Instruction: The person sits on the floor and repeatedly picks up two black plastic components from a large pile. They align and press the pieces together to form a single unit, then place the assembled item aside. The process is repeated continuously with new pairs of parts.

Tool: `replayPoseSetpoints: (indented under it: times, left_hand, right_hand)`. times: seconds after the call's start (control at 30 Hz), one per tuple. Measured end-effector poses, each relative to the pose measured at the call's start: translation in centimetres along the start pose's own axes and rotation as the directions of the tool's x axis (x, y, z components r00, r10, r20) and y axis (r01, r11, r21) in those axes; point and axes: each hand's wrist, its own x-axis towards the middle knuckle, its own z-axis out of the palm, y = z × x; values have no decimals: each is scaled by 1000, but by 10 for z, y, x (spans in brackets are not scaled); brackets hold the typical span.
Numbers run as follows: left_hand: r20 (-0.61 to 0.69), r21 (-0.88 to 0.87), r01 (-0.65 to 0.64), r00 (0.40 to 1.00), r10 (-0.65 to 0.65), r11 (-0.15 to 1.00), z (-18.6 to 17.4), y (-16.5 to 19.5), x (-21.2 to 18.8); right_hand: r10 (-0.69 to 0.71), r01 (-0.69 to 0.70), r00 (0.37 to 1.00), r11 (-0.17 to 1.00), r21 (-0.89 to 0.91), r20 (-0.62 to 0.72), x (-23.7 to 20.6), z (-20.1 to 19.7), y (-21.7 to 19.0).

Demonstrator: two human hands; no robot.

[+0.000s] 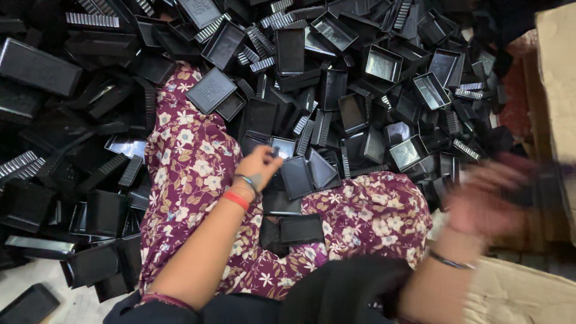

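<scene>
The floor here is buried under a heap of small black plastic trays point(336, 78), some open side up, some flipped to show ribbed edges, filling the upper 2 thirds of the frame from left edge to right. A person sits among them, legs in maroon floral trousers point(192, 174) stretched into the pile, 1 leg running up toward the upper left, the other bent across the middle. The left hand point(259, 165), wearing a red bangle and thin dark bangles at the wrist, sits at the centre of the frame with its fingers pinched on the edge of a black tray point(282, 147) at the foot of the heap. The right hand point(486, 195) is at the right side, smeared by motion; it seems to be against something dark, but I cannot tell whether it is grasping or loose. A thin bangle circles that wrist. A brown cardboard box point(558, 78) stands along the right edge, and more cardboard point(522, 294) lies at the lower right. A patch of pale bare floor point(36, 279) shows at the lower left.
</scene>
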Motion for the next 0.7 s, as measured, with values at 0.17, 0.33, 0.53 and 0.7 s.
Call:
replayPoseSetpoints:
  times: [0.17, 0.33, 0.53, 0.7]
  left_hand:
    - [57, 215, -118, 992, 108, 970, 26, 6, -4]
    - [-207, -210, -134, 974, 89, 969, 24, 10, -1]
    - [154, -900, 79, 978, 141, 429, 10, 17, -36]
    - [402, -872, 283, 880, 253, 398, -5, 26, -38]
  right_hand:
    - [-218, 130, 915, 956, 263, 339, -42, -19, -89]
    - [298, -264, 954, 889, -375, 35, -46, 60, 63]
    - [486, -294, 866, 311, -904, -115, -68, 84, 262]
    - [469, -608, 728, 104, -787, -500, -72, 62, 277]
